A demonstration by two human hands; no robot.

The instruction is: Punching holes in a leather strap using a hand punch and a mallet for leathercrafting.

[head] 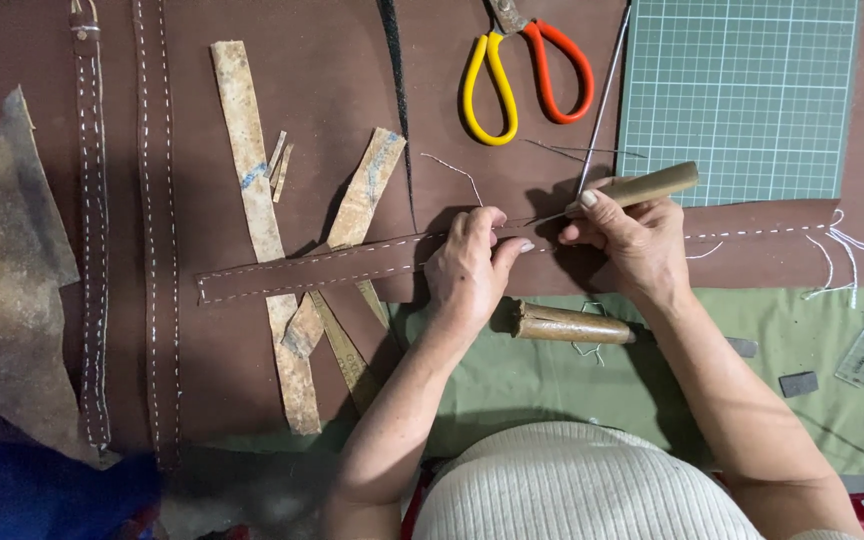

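Head view: my left hand (470, 262) presses down on the stitched brown leather strap (352, 262), thumb and fingertips pinched together on its upper edge near the middle. My right hand (627, 240) is closed around the wooden handle of an awl (642, 186), whose thin metal tip points left toward the strap, just beside my left fingers. The strap lies across the brown leather sheet (332, 70). A second wooden-handled tool (567, 323) rests on the green cloth (552, 390) below my hands. Scissors (522, 75) with yellow and red handles lie above, beside a green cutting mat (742, 90).
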